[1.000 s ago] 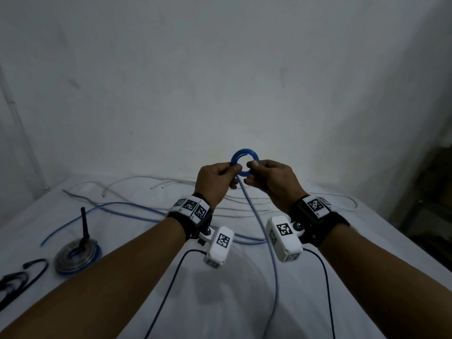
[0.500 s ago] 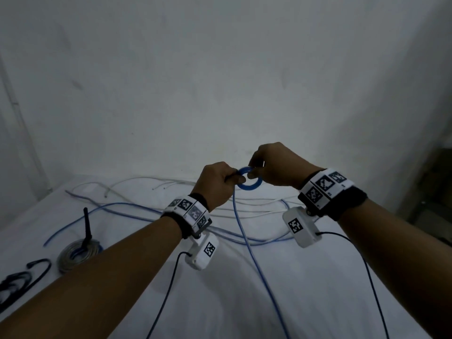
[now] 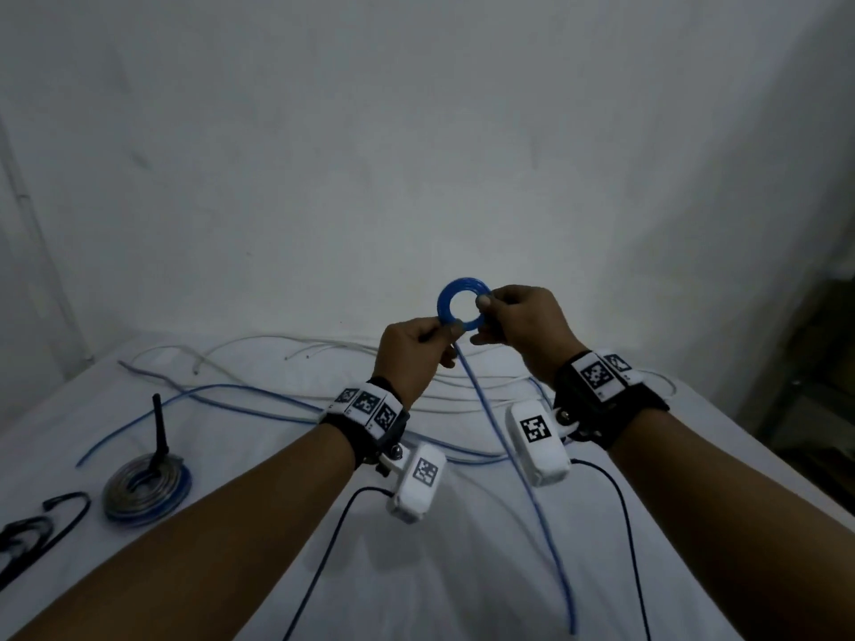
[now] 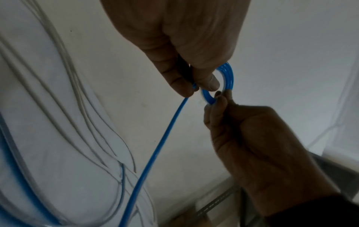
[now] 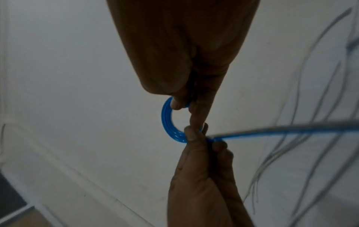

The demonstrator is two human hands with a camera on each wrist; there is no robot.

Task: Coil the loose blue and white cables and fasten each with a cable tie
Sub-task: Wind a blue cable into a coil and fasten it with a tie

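I note my left grip point(image 3: 418, 347) and right grip point(image 3: 518, 319) both pinch the blue coil point(image 3: 461, 306), its loose tail point(image 3: 518, 460) trailing down toward me from the left pinch.

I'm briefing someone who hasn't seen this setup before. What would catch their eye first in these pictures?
First, the small bright blue cable coil held up against the pale wall, pinched by the left hand at its lower edge and the right hand at its right side. Its loose blue tail trails down over the white-covered table. At the left lies a finished grey and blue coil with an upright black tie.
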